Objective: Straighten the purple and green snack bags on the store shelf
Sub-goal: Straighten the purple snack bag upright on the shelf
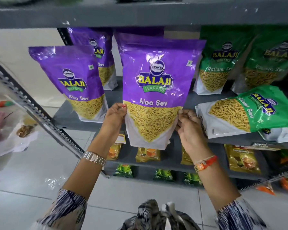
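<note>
1. Head view: the left hand (114,116) is pinching the left edge of a purple Aloo Sev bag (156,90), fingers closed on the film just below the name.
2. The right hand (188,126) is gripping the bag's right edge at about the same height, fingers curled around it.
3. The bag is hanging upright between both hands, in front of the grey shelf (196,97), its bottom edge dipping below the shelf's front lip.
4. Another purple bag (70,80) is standing to its left, with more purple ones behind.
5. Two green Ratlami Sev bags (218,63) are standing at the right rear.
6. A fallen green bag (249,110) is lying on its side near the right hand.
</note>
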Demonstrator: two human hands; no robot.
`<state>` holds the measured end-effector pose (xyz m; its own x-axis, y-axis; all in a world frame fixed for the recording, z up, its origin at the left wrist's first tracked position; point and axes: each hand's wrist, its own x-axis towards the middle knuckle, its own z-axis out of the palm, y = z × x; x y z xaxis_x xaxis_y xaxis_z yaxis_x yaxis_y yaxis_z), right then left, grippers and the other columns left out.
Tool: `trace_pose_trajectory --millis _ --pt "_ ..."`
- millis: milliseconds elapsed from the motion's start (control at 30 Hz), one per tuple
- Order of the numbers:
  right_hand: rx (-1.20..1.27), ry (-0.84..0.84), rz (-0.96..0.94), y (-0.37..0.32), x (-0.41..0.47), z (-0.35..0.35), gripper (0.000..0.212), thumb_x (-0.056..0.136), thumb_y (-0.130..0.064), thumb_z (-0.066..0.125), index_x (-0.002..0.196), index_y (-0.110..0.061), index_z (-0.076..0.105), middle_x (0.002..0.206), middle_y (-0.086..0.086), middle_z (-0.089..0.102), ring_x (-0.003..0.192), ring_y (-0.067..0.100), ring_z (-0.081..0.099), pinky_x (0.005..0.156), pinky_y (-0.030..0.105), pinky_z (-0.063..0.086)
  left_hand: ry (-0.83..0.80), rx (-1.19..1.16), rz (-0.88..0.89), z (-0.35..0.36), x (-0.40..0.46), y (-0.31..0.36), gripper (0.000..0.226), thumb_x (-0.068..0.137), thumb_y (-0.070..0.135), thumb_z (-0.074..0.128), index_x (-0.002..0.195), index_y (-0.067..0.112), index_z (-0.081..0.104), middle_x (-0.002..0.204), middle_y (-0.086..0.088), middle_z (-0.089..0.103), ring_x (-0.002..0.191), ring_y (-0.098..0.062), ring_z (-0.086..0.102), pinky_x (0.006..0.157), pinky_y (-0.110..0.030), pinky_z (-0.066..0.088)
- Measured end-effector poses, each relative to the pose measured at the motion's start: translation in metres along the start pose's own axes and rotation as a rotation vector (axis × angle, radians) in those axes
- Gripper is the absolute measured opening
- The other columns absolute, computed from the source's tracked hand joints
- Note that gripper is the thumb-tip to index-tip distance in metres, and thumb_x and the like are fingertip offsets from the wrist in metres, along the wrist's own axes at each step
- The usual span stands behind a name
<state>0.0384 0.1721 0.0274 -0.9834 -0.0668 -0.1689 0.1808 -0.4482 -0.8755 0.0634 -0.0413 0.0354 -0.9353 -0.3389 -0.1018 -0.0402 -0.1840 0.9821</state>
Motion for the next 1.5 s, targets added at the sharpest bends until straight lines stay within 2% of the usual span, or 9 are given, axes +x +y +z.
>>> trace_pose_trajectory --millis 133,333,633,800,900,1033,1267,1400,1500 --pt "-0.051 0.011 0.064 0.007 0.021 0.014 0.026 0.096 -0.007 0.041 0.075 -0.021 0.051 0.077 0.001 0.063 0.07 0.014 0.062 0.065 0.034 0.048 0.137 0.137 -0.046 -0.001 0.021 -0.001 0.026 0.093 0.008 0.04 0.073 0.022 0.046 0.074 0.003 0.05 0.068 -0.01 0.043 0.061 -0.028 0.032" --pt "-0.012 0.043 0.079 0.015 0.049 0.045 0.024 0.099 -0.01 0.036 0.082 -0.021 0.049 0.082 0.004 0.061 0.074 0.016 0.06 0.065 0.037 0.05 0.194 0.006 -0.107 0.001 0.048 0.004 0.03 0.093 0.0 0.031 0.074 0.021 0.041 0.082 -0.002 0.048 0.082 -0.017 0.046 0.071 -0.036 0.041" --pt "-0.043 0.019 0.06 0.033 0.057 0.064 0.012 0.098 -0.019 0.042 0.091 -0.02 0.052 0.093 0.001 0.065 0.086 0.015 0.065 0.093 0.053 0.05 0.255 -0.151 -0.134 -0.007 0.066 -0.007 0.02 0.097 0.007 0.033 0.093 0.018 0.049 0.095 -0.006 0.059 0.093 -0.021 0.055 0.088 -0.043 0.046" --pt "-0.058 0.011 0.046 0.035 0.057 0.06 0.023 0.096 -0.021 0.047 0.118 -0.015 0.049 0.112 0.003 0.062 0.095 0.011 0.063 0.084 0.045 0.054 0.258 -0.151 -0.068 -0.006 0.061 -0.015 0.036 0.096 0.004 0.034 0.131 0.004 0.037 0.121 -0.015 0.052 0.109 -0.024 0.051 0.101 -0.041 0.041" --pt "-0.075 0.049 0.02 0.036 0.046 0.048 0.034 0.095 -0.015 0.049 0.129 -0.016 0.045 0.119 -0.002 0.057 0.097 0.002 0.057 0.083 0.031 0.05 0.404 -0.081 -0.034 0.005 0.045 -0.028 0.037 0.094 0.006 0.039 0.131 0.004 0.039 0.131 -0.019 0.051 0.115 -0.027 0.051 0.097 -0.035 0.041" --pt "-0.139 0.196 -0.124 0.035 0.019 0.019 0.034 0.092 -0.005 0.052 0.125 -0.009 0.049 0.13 0.013 0.055 0.114 0.018 0.055 0.103 0.038 0.044 0.628 -0.022 0.017 0.036 0.014 -0.043 0.026 0.092 0.01 0.041 0.115 0.002 0.05 0.12 -0.02 0.057 0.106 -0.028 0.054 0.086 -0.029 0.04" --pt "0.027 0.688 -0.324 -0.007 0.0 -0.061 0.023 0.09 -0.002 0.053 0.095 -0.024 0.048 0.091 0.0 0.058 0.084 0.016 0.056 0.06 0.023 0.053 0.308 -0.103 0.122 0.139 -0.01 -0.048 0.009 0.093 0.008 0.041 0.098 0.01 0.048 0.094 -0.006 0.048 0.088 -0.019 0.045 0.082 -0.035 0.039" --pt "0.057 0.897 -0.165 -0.025 0.007 -0.111 0.026 0.085 -0.006 0.062 0.097 -0.014 0.04 0.08 -0.002 0.046 0.071 0.015 0.047 0.076 0.04 0.044 0.042 0.265 0.087 0.205 0.013 -0.05 0.028 0.095 0.02 0.038 0.104 0.008 0.061 0.112 -0.012 0.056 0.109 -0.024 0.05 0.105 -0.04 0.034" --pt "0.092 0.872 0.022 -0.037 0.008 -0.14 0.026 0.084 -0.012 0.064 0.093 -0.012 0.04 0.066 0.0 0.045 0.052 0.014 0.043 0.054 0.03 0.045 -0.108 0.558 0.036 0.245 0.043 -0.047 0.036 0.093 0.033 0.039 0.115 0.011 0.057 0.127 -0.015 0.056 0.121 -0.033 0.05 0.107 -0.043 0.035"
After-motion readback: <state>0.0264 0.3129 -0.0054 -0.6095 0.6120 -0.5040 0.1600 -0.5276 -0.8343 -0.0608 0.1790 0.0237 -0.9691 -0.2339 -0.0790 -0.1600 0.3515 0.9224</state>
